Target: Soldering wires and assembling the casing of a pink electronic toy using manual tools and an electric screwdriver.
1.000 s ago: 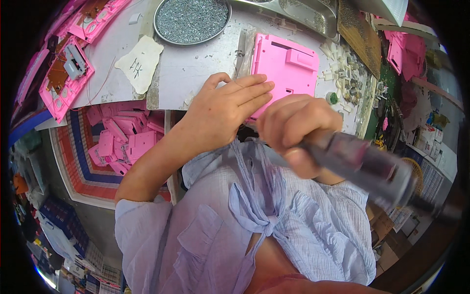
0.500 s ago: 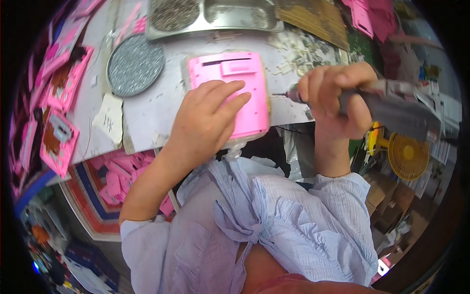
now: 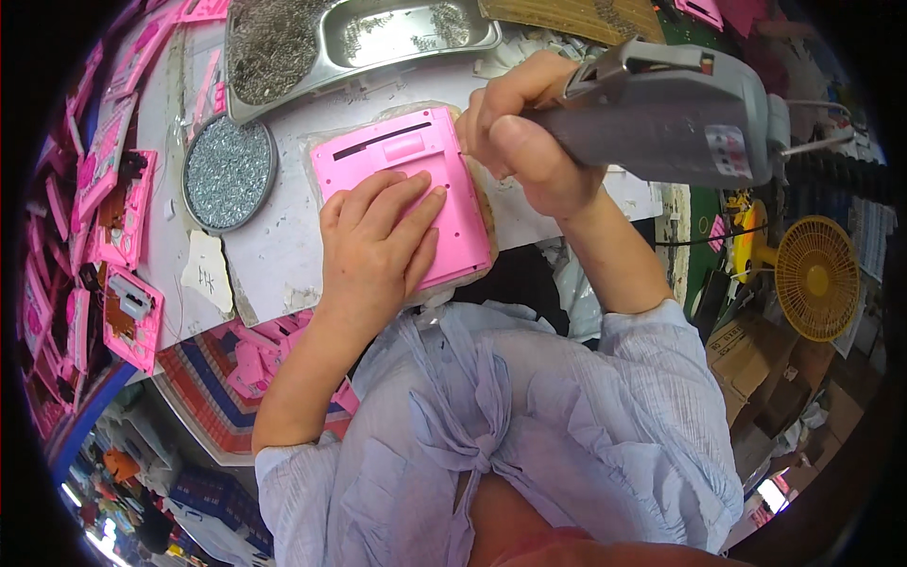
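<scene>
Casing [image 3: 463, 227]: on counter [image 3: 269, 274], at near edge.
Dish [image 3: 275, 167]: on counter, left of casing.
Tray [image 3: 406, 62]: on counter, far side, behind casing.
Bin [image 3: 210, 392]: below counter, near left.
Fan [image 3: 817, 279]: right of counter.

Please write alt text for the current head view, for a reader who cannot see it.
A person's left hand rests on a pink casing; the right hand grips a grey power tool. Left of the casing sits a round dish.

The left hand [image 3: 370, 253] lies palm down, fingers [image 3: 404, 197] slightly spread; the right hand [image 3: 531, 146] is raised, fingers curled.
</scene>
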Motion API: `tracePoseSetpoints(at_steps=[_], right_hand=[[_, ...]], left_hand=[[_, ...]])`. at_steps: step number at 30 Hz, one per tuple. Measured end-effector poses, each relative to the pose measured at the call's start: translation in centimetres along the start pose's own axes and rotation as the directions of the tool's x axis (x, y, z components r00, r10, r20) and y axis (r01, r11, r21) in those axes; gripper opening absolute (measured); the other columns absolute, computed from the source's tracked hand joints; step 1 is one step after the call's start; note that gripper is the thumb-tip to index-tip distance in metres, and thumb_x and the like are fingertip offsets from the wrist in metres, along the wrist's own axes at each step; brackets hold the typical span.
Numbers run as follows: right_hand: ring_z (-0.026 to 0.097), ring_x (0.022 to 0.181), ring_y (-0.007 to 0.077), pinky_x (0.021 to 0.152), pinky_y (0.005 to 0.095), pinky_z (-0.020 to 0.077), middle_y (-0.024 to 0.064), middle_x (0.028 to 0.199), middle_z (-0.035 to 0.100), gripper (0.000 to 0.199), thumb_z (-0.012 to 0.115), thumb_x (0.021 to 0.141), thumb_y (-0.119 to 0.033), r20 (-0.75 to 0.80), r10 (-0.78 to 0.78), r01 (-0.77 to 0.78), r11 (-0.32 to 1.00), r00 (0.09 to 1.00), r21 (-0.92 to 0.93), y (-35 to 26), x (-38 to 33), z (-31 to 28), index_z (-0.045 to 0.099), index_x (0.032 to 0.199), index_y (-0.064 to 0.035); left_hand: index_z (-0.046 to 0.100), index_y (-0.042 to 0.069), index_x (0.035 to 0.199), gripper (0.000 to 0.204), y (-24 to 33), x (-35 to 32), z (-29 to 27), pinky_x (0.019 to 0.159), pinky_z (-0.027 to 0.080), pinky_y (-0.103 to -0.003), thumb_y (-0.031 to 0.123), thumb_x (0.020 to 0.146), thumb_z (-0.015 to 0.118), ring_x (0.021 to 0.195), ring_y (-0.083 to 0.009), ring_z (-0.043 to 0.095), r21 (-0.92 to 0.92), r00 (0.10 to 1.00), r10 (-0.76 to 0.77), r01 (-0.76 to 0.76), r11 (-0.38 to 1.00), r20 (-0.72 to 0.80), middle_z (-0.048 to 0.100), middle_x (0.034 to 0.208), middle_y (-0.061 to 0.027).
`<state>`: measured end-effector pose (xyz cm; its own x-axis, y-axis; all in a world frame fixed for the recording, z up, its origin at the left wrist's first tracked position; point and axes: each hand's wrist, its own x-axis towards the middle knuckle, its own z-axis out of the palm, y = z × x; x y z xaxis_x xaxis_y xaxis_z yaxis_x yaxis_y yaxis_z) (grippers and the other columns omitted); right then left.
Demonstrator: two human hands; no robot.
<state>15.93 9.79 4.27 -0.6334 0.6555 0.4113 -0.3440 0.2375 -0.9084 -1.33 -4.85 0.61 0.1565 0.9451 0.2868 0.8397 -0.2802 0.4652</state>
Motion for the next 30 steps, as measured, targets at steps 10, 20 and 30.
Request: tracePoseSetpoints(at_steps=[10, 20, 30], right_hand=[[0.044, 0.053, 0.0132, 0.055, 0.0324, 0.0415, 0.0026, 0.064, 0.049, 0.022, 0.069, 0.094, -0.02, 0.012, 0.16, -0.16, 0.987, 0.987, 0.01, -2.5, -4.8, 0.8, 0.054, 0.099, -0.0043], [0.045, 0.058, 0.0124, 0.064, 0.0334, 0.0448, -0.0032, 0.061, 0.047, 0.029, 0.055, 0.098, -0.031, 0.192, -0.177, 0.125, 0.959, 0.965, 0.254, -8.1, 2.2, -1.3, 0.055, 0.112, -0.0056], [0.041, 0.052, 0.0092, 0.064, 0.0313, 0.0415, -0.003, 0.06, 0.042, 0.026, 0.054, 0.096, -0.027, 0.076, -0.016, -0.007, 0.953, 0.997, 0.301, -4.9, 3.7, -0.4, 0.053, 0.109, -0.0045]], left_hand=[[0.072, 0.013, 0.123, 0.042, -0.6, 0.2, 0.3, 0.104, 0.038, -0.045, 0.015, 0.082, 0.075, 0.124, -0.0286, 0.055, -0.047, 0.999, 0.026, -0.027, 0.999, -0.018, 0.064, 0.131, -0.0062], [0.062, 0.004, 0.116, 0.036, -4.0, -1.3, -6.6, 0.111, 0.039, -0.055, 0.018, 0.086, 0.078, 0.128, -0.0377, 0.056, -0.138, 0.928, -0.053, 0.002, 0.99, -0.369, 0.056, 0.142, -0.0166], [0.06, 0.002, 0.101, 0.024, -6.0, -50.4, 9.4, 0.059, 0.043, -0.03, 0.026, 0.102, 0.063, 0.069, -0.0131, 0.053, -0.864, -0.592, -0.803, 0.37, -0.342, 0.064, 0.057, 0.081, -0.0032]])
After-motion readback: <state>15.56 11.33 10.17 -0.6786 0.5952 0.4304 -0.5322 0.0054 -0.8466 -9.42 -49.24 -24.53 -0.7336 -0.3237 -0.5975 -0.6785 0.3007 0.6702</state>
